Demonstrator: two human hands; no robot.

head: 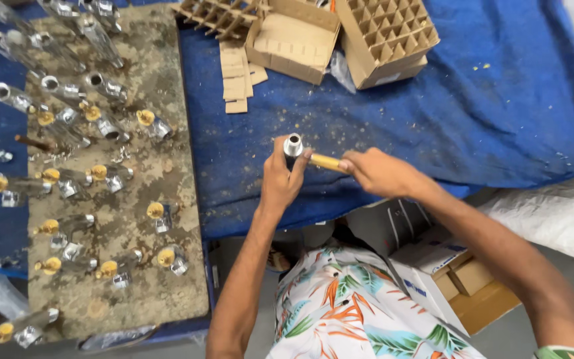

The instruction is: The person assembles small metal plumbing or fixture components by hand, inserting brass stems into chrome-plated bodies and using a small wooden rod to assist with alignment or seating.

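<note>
— Floral shirt (pixel 347 306) is filling the bottom of the view, and both bare arms are reaching up from it. What are the hands doing?

— Left hand (pixel 280 176) is clamping a chrome fitting (pixel 293 146) upright, fingers wrapped shut around its body, open end facing up. Right hand (pixel 380 171) is pinching a brass piece (pixel 327 162) closed between its fingers and holding it against the fitting's side. Both are hovering just over the blue cloth (pixel 499 100), near its front edge.

— How far along is the work looking?

— I'm judging it well underway. Finished-looking fittings (pixel 101 173), many carrying brass ends, are lying in rows on the mottled board (pixel 147 266) to the left. A few at the top of it are showing bare chrome mouths, so those seem to be waiting.

— And behind?

— Cardboard boxes (pixel 293 36) with divider grids are sitting at the back of the cloth, the visible cells looking empty. More boxes (pixel 433 266) are resting below by the right arm.
</note>
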